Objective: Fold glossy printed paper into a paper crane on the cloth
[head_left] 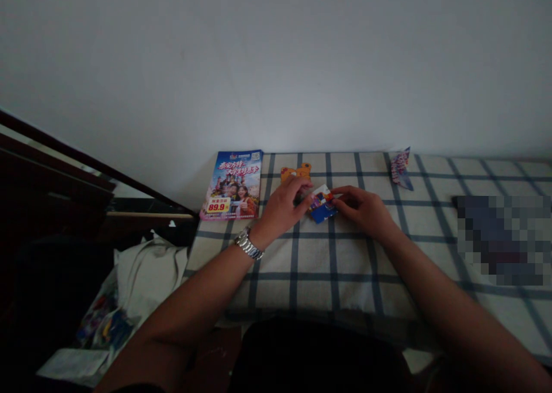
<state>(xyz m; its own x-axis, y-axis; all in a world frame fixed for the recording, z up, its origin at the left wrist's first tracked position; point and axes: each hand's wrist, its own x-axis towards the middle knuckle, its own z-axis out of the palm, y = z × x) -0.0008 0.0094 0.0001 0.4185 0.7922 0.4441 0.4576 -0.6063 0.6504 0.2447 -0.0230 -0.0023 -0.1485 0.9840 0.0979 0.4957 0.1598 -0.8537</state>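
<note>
Two bare hands, a left hand (281, 206) and a right hand (360, 209), half closed at frame centre, fingertips at opposite edges of a small blue-and-white printed card (322, 209) on a checked tablecloth (314, 255), firmness of hold impossible to tell.

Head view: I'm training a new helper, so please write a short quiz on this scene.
1. True or false: the steel wristwatch is on the right wrist.
2. Fill in the blank: the price on the brochure reads ___.
3. Multiple choice: what lies between the left hand and the right hand?
A) the brochure
B) a small blue printed card
C) a folded paper

Key: 1 false; 2 89.9; 3 B
</note>
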